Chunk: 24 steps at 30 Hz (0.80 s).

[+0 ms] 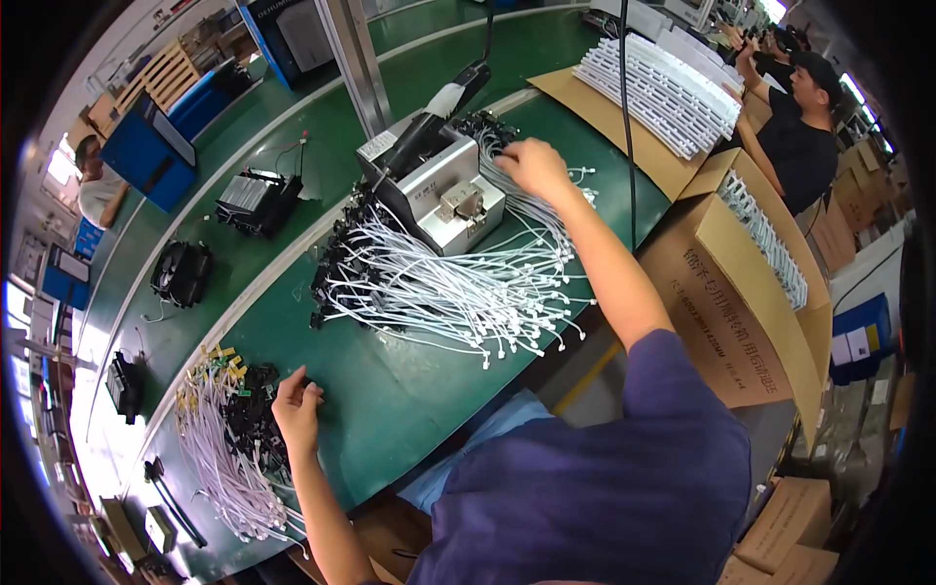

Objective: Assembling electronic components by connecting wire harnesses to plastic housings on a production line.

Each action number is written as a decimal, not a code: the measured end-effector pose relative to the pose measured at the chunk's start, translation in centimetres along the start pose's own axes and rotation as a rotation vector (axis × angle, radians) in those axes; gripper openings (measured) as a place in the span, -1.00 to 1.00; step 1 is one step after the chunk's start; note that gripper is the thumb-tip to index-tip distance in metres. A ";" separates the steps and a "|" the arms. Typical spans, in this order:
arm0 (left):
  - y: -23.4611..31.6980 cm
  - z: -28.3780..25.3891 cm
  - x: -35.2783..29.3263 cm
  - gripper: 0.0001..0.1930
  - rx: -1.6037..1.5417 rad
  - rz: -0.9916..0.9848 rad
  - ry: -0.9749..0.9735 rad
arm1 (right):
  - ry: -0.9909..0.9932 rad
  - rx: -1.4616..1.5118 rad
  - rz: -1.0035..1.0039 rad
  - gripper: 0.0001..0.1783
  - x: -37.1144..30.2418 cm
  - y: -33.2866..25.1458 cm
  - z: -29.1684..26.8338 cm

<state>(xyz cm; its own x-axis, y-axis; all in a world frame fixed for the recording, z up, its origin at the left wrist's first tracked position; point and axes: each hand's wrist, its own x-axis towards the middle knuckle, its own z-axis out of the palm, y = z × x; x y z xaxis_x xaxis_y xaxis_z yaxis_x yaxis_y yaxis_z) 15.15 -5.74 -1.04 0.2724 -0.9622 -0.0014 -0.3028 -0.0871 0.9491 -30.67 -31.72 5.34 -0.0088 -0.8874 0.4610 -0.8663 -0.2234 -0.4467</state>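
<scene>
Right hand [531,166] is stretched way out, fingers curled down into the far end of the white cable bundle [468,288], looks like it's gripping a few strands just right of the grey crimping machine [439,190]. Cables fan back toward the body. Left hand [295,409] sits loosely closed on the black connector pile [249,409] at the near-left worktop [390,390] edge, well apart.
</scene>
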 end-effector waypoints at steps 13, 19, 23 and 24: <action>2.2 -0.3 -1.6 -0.82 -0.184 -0.028 0.175 | -0.245 0.193 0.119 -0.70 4.1 4.4 0.0; 6.0 2.6 -2.2 -0.81 -0.291 -0.063 0.158 | -0.005 0.806 0.322 -0.77 6.2 4.8 -3.2; 5.2 2.8 -2.2 -0.72 -0.339 -0.175 0.196 | -0.144 0.999 0.359 -0.81 7.7 3.9 -4.5; 4.7 2.9 -2.4 -0.71 -0.342 -0.258 0.207 | -0.063 1.240 0.526 -0.81 8.2 3.4 -5.6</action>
<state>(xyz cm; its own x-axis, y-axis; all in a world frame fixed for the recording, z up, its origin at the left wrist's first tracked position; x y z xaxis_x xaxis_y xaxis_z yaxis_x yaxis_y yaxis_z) 10.44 -4.58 2.55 0.4858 -0.8458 -0.2205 0.1074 -0.1926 0.9754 -36.47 -37.47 11.84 -0.1455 -0.9894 0.0013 0.2519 -0.0383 -0.9670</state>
